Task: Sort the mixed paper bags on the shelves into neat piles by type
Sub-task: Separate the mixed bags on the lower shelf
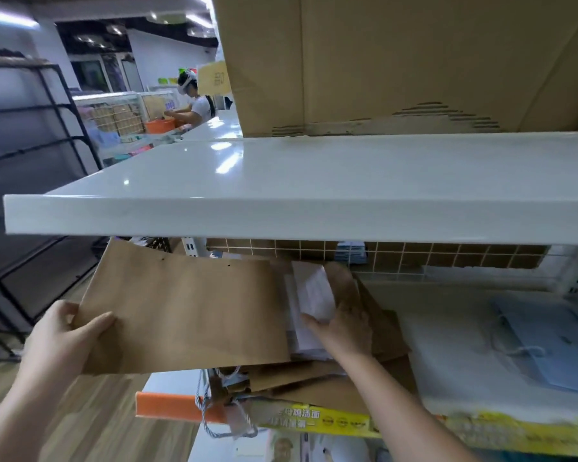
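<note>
Left hand [68, 331] is gripping the left edge of a big flat brown paper bag [184, 311], thumb on top and fingers curled underneath, holding it out past the end of the lower shelf [447, 355]. Right hand [341, 331] reaches into the messy heap of brown bags [317, 378] on that shelf, fingers curled around a small white bag [311, 295] there. Pale blue bag [548, 341] lies flat further right on the same shelf. Above is a glossy white shelf [281, 181] with a large cardboard box [397, 61] on it. Wood-look floor [80, 411] below, black rack [30, 145] on the left, another person [197, 101] working in the back.
</note>
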{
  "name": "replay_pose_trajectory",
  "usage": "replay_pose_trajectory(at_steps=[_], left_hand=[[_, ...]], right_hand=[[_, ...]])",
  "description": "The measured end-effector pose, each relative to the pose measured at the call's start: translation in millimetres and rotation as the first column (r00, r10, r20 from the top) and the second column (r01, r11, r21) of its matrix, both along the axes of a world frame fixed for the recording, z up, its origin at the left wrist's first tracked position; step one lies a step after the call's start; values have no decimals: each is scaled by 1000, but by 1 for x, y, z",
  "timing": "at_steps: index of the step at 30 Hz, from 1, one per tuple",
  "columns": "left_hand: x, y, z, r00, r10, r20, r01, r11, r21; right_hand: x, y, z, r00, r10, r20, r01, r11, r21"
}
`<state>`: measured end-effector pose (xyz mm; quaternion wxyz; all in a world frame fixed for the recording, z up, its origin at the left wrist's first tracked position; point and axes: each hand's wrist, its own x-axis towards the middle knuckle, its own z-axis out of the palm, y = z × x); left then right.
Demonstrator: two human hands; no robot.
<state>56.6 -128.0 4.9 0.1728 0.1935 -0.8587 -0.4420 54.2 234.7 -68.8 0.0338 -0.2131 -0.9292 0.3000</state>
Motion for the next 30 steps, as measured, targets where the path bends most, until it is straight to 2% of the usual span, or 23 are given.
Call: replay_pose_trajectory(at_steps=[1, 2, 3, 4, 5, 6, 8, 11, 13, 16, 18, 20, 22, 26, 30], left_hand=[[7, 9, 7, 1000, -5, -9, 5, 1000, 7], [11, 14, 10, 1000, -10, -19, 11, 1000, 23], [14, 18, 11, 999, -15, -33, 16, 999, 34], [15, 19, 10, 999, -19, -42, 20, 999, 37], [16, 20, 8, 999, -20, -46, 22, 999, 45], [16, 20, 7, 998, -24, -52, 27, 998, 63], [16, 23, 8, 997, -45, -59, 50, 994, 96], [15, 31, 11, 991, -75, -112, 101, 963, 249], [14, 39, 13, 984, -81, -157, 133, 926, 352], [9, 51, 10, 979, -85, -184, 166, 857, 487], [5, 64, 6, 978, -106, -182, 190, 820, 540], [3, 82, 3, 973, -130, -189, 218, 784, 582], [1, 101, 1, 968, -159, -193, 246, 750, 614], [-1, 134, -7, 951, -228, -207, 308, 696, 649], [1, 169, -21, 953, -226, -204, 304, 700, 646]], right_hand=[[-6, -2, -4, 1000, -10, -1, 10, 995, -100], [-10, -4, -4, 1000, -13, 12, 16, 952, -305], [-14, -5, -5, 1000, -5, 19, 14, 839, -544], [-17, -5, -5, 999, 20, 44, 16, 722, -692], [-18, -4, -4, 999, 18, 31, 11, 664, -748], [-18, -1, -1, 1000, -10, -11, -1, 711, -704], [-19, 5, -2, 991, -74, -114, 6, 864, -503], [-9, 16, 3, 968, -84, -235, -19, 913, -407], [0, 29, 6, 948, -153, -279, -11, 861, -509], [17, 55, 7, 912, -311, -267, -8, 638, -770], [27, 72, 11, 876, -421, -234, 24, 524, -851], [39, 88, 16, 838, -511, -192, 71, 451, -890], [58, 102, 21, 814, -556, -172, 127, 458, -880], [99, 133, 21, 749, -604, -270, 113, 519, -847], [129, 171, 20, 706, -656, -269, 123, 488, -864]])
